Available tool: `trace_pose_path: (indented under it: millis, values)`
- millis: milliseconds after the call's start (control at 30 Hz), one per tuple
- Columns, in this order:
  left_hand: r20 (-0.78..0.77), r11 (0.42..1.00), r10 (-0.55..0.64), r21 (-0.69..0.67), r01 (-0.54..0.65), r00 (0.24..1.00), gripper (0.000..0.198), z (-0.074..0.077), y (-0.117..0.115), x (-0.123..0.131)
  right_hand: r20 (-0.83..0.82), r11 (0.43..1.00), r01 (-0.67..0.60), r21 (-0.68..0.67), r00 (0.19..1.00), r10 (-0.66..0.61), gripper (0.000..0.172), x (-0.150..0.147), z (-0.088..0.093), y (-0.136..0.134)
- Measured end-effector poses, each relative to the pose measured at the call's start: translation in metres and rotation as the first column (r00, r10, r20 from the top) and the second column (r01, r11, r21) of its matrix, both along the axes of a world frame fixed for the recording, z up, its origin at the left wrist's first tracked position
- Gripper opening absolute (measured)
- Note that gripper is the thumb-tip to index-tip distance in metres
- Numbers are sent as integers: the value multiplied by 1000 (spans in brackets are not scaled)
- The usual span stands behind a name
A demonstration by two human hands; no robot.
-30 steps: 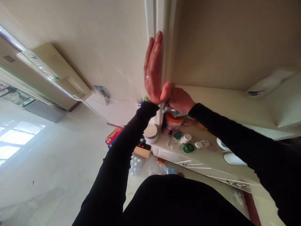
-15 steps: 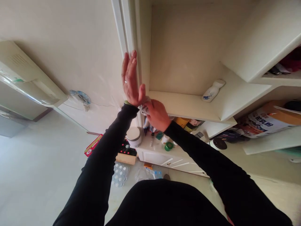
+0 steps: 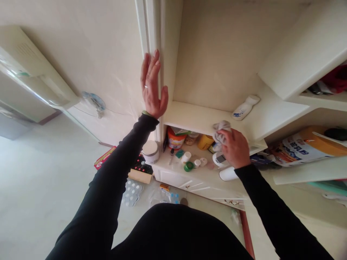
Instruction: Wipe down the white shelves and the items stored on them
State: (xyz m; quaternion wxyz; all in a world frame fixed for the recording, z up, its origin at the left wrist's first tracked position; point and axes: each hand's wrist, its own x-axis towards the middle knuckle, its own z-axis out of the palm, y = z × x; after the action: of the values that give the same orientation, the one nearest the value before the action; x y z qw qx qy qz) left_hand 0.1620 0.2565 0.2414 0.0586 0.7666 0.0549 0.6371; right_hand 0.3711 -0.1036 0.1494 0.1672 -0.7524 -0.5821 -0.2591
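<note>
My left hand lies flat and open against the upright edge of a cream shelf unit, fingers stretched upward, a ring on one finger. My right hand is closed on a crumpled grey cloth at the front edge of a cream shelf board. A white bottle with blue print lies on its side on that board, up and right of the cloth. Both arms wear black sleeves.
Below the board, a counter carries an orange tub, a yellow container, a green lid, small white jars and a white device. A white-lidded jar, boxes and water bottles lie toward the floor. An air conditioner stands left.
My right hand has left the left wrist and moved right along the shelf board's front edge with the cloth. The left hand stays flat on the upright.
</note>
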Motion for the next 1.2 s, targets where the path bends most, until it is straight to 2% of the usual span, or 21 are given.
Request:
trace_pose_path:
  millis: [67, 167, 233, 267, 367, 467, 567, 667, 700, 767, 867, 900, 967, 1033, 1100, 1133, 1200]
  values:
    - [19, 995, -1, 100, -1, 1000, 80, -19, -25, -1, 13, 1000, 26, 15, 1000, -26, 45, 13, -2, -21]
    - [-154, 994, -32, 103, 49, 987, 72, -69, -68, 1, 29, 996, 79, 35, 996, -80, 41, 12, -3, -23]
    - [-261, 999, 2, 53, 13, 965, 72, -105, -91, 5, 31, 992, 121, 30, 992, -122, 42, 2, 0, -6]
    - [-309, 999, 47, 10, -46, 950, 74, -120, -99, 6, 22, 992, 128, 18, 991, -129, 43, -4, 2, 8]
    - [-427, 981, 123, -83, -174, 896, 81, -149, -108, 10, -51, 996, 60, -71, 997, -63, 50, -16, 14, 60]
    - [-457, 975, 134, -99, -200, 879, 86, -157, -104, 12, -141, 982, -38, -186, 990, 12, 64, -19, 30, 122]
    - [-425, 981, 134, -73, -182, 895, 92, -159, -99, 15, -246, 950, -91, -299, 969, 15, 75, -23, 46, 179]
    - [-399, 985, 128, -56, -163, 908, 97, -162, -96, 16, -302, 924, -186, -333, 950, 83, 70, -34, 54, 209]
    - [-385, 986, 132, -46, -162, 914, 99, -164, -96, 16, -302, 917, -229, -326, 945, 128, 67, -38, 55, 209]
    - [-339, 987, 144, -15, -158, 930, 100, -166, -94, 16, -288, 892, -328, -310, 927, 241, 61, -43, 53, 190]
    - [-273, 988, 155, 36, -151, 949, 102, -168, -93, 17, -278, 836, -469, -285, 875, 396, 59, -34, 46, 126]
    - [-267, 988, 157, 42, -151, 951, 103, -168, -93, 17, -279, 833, -485, -266, 866, 415, 60, -24, 43, 99]
    - [-265, 987, 161, 43, -155, 951, 105, -168, -94, 18, -297, 867, -442, -231, 880, 370, 61, 2, 39, 51]
    - [-257, 986, 167, 40, -162, 952, 104, -167, -96, 19, -320, 904, -367, -221, 903, 288, 60, 30, 37, 22]
    - [-250, 986, 165, 32, -163, 954, 103, -166, -98, 20, -327, 930, -278, -241, 925, 192, 60, 52, 37, 20]
    - [-258, 987, 156, 16, -158, 953, 104, -166, -99, 21, -318, 939, -229, -257, 938, 141, 60, 58, 37, 30]
    - [-299, 989, 125, -35, -142, 946, 106, -165, -101, 22, -283, 948, -148, -282, 957, 65, 61, 59, 38, 68]
